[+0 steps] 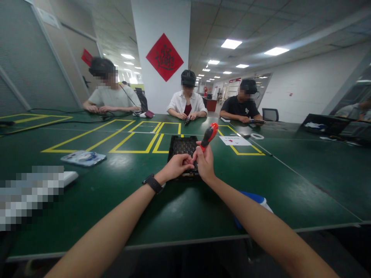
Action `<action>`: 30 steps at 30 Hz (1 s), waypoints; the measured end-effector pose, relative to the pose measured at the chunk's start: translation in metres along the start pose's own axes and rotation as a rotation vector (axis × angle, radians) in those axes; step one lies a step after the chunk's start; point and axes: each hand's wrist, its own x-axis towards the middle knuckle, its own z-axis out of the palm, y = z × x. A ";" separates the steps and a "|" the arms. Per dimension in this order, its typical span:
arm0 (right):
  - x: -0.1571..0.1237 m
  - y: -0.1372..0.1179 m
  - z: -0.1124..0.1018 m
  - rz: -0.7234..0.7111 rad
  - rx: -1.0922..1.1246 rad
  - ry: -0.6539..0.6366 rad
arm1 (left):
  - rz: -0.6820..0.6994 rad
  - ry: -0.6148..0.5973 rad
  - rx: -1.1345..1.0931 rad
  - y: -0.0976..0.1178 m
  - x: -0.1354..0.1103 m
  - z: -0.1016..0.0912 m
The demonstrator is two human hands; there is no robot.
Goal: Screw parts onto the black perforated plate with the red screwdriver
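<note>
My right hand (pixel 205 162) is closed around a screwdriver (pixel 210 136) with a red and black handle. The handle tilts up and to the right; its shaft and tip are hidden by my fingers. My left hand (pixel 179 165), with a dark watch on the wrist, has its fingers pinched together beside my right hand. What is between those fingers, if anything, is too small to make out. Both hands are over a small black plastic crate (pixel 171 148) with a patterned bottom. My fingers cover the crate's near right part.
On the green table (pixel 139 216) are a phone (pixel 83 158) at left, a printed sheet (pixel 234 141) and a tape roll (pixel 257 136) at right. A blue and white object (pixel 255 199) lies partly under my right forearm. Yellow tape marks rectangles. Three people sit across.
</note>
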 end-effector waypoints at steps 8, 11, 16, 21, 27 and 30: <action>0.001 0.001 -0.002 -0.021 0.000 -0.013 | 0.048 -0.060 -0.015 0.004 0.000 -0.001; 0.001 0.002 -0.001 -0.018 0.008 0.000 | 0.041 -0.012 0.024 0.002 0.000 0.001; 0.001 0.003 -0.001 -0.004 0.027 -0.022 | 0.032 -0.018 0.062 0.000 0.000 0.001; 0.001 0.004 -0.003 0.067 0.104 -0.119 | 0.081 -0.131 0.032 0.005 -0.001 -0.003; 0.001 0.002 -0.002 0.045 0.097 -0.112 | 0.099 -0.157 -0.055 0.006 0.000 -0.003; 0.002 0.001 -0.001 0.009 0.087 -0.047 | 0.049 -0.083 -0.083 0.004 0.001 0.000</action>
